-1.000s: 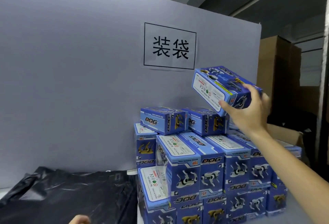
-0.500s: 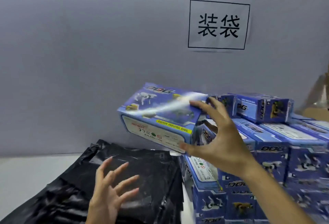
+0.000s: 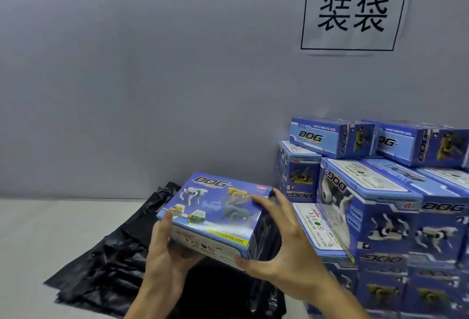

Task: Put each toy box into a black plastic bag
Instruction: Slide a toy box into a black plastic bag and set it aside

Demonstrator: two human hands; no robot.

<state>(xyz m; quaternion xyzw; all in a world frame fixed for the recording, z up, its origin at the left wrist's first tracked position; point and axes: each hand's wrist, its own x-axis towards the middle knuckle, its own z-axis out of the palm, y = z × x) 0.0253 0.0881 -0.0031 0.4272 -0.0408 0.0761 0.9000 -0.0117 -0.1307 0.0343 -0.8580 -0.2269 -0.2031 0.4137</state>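
A blue toy box [image 3: 218,212] printed with robot dogs and the word DOG hangs tilted above a pile of flat black plastic bags [image 3: 106,268]. My left hand [image 3: 167,255] holds the box from below at its left end, thumb up along the left side. My right hand [image 3: 286,247] grips the right end, fingers on the top edge and thumb under the front corner. A large stack of the same blue toy boxes [image 3: 380,212] stands to the right.
A grey partition wall [image 3: 152,77] stands behind the white table [image 3: 50,230] and carries a paper sign [image 3: 352,11] with two black characters. The black bags lie flat on the table, left of the stack.
My right hand brought the box down and left from above the stack to over the bags. My left hand rose and took hold of its left end. The view turned left and down.
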